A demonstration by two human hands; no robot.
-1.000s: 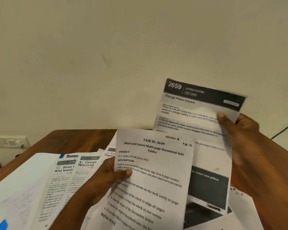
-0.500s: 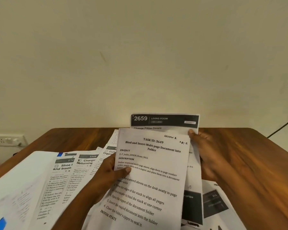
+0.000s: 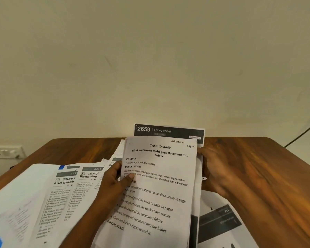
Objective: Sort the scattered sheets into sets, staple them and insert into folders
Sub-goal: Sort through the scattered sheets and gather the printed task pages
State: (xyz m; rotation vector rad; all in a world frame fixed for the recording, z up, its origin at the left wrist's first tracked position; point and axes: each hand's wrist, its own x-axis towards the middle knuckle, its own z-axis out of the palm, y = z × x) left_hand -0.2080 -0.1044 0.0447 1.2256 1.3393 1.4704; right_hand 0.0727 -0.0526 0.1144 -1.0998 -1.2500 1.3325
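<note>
We are pinching the top sheet (image 3: 159, 183) w/ left hand (image 3: 115, 183), while right hand (image 3: 211, 169) is gripping the 2659 sheet (image 3: 168, 131) behind, squaring edges for stapling.

wall (image 3: 150, 59): cream | table (image 3: 258, 167): brown wood | socket (image 3: 5, 152): left | cable (image 3: 302, 133): right

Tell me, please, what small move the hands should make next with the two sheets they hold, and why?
Probably slide the 2659 sheet down until it is flush behind the Task ID 3649 sheet. Its dark header pokes out above the front sheet's top edge, the left hand pinches the front sheet, and the right hand is at the right edges.
</note>
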